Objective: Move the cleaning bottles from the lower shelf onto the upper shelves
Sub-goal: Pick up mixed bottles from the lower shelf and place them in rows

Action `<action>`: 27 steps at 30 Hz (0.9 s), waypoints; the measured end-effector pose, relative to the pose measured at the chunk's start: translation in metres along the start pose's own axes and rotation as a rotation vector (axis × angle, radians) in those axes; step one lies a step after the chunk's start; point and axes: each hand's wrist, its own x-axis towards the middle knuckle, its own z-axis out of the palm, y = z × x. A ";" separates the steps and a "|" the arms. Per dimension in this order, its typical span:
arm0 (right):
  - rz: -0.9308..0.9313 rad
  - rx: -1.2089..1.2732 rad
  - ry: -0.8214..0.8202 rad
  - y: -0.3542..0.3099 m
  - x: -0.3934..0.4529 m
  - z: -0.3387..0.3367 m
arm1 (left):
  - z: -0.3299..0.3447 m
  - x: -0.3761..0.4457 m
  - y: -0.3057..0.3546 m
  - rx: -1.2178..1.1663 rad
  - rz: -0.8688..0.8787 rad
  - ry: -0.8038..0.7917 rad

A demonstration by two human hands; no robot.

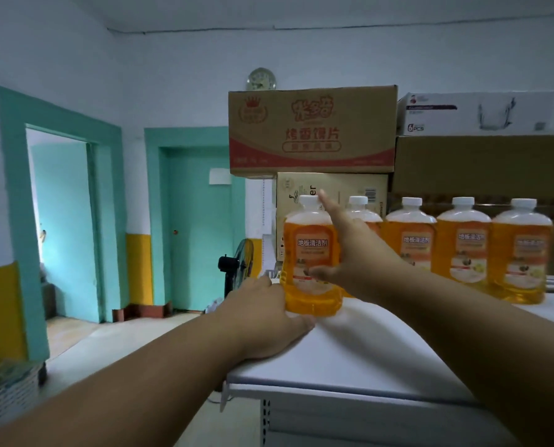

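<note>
An orange cleaning bottle [310, 253] with a white cap stands at the left end of the white top shelf [366, 350]. My left hand [262, 308] cups its base from the left, thumb lying along the shelf under the front of it. My right hand [346, 253] grips its right side, thumb across the label and index finger pointing up past the neck. To its right stand several more identical orange bottles in a row, the nearest bottle [364, 217] partly hidden behind my right hand and the farthest bottle [520, 250] at the right end.
Stacked cardboard boxes [311, 133] and a white carton [475, 114] stand right behind the bottle row. A black fan [237, 262] is on the floor left of the shelf, with teal doors [201, 230] beyond. A white basket [4, 395] sits at lower left.
</note>
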 end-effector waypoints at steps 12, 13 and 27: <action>0.025 -0.166 0.131 0.000 0.009 0.020 | -0.001 -0.006 0.001 0.068 -0.089 -0.061; 0.021 -0.181 0.145 0.001 0.009 0.022 | -0.001 -0.006 0.001 0.062 -0.086 -0.061; 0.033 -0.202 0.180 0.000 -0.009 0.018 | -0.006 -0.007 0.004 0.121 -0.124 -0.089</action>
